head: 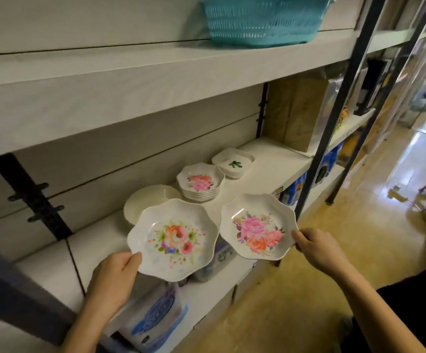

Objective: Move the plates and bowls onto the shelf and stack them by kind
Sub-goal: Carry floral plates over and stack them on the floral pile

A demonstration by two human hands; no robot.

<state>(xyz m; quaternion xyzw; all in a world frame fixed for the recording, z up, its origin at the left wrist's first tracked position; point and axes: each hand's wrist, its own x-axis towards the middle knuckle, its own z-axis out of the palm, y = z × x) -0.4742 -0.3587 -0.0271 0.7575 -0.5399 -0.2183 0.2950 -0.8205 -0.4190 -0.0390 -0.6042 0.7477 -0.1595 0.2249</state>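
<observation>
Plates, two of them, white with scalloped rims and flowers painted in the middle, were held side by side at the front edge of a white shelf (278, 159). The left plate (173, 238), at 7 o'clock in the view, carried orange and pink blooms. The left hand (115, 276) gripped its rim at the plate's 7 o'clock; the fingers (133, 259) were clamped on it, thumb on top, the rest hidden underneath. The right plate (257, 228), at 5 o'clock in the view, carried larger pink and orange blooms. The right hand (316, 248) pinched its rim at the plate's 4 o'clock, fingers (299, 236) closed on the edge with the thumb above. Both plates tilted slightly toward the camera. Whether either touched the shelf could not be told.

On the shelf behind them, at 11 o'clock from the left plate and partly covered by it, lay a plain white dish (148, 202). Just beside that, at 12 o'clock from the gap between the held plates, stood a stack of small floral bowls (201, 183). Farther along at 1 o'clock sat stacked square white dishes (233, 163) with a green sprig inside. A brown box (298, 113) stood at the shelf's far end. On the shelf above, at 12 o'clock in the view, rested a teal basket (265, 20). Blue and white packages (155, 317) sat on the lower level.
</observation>
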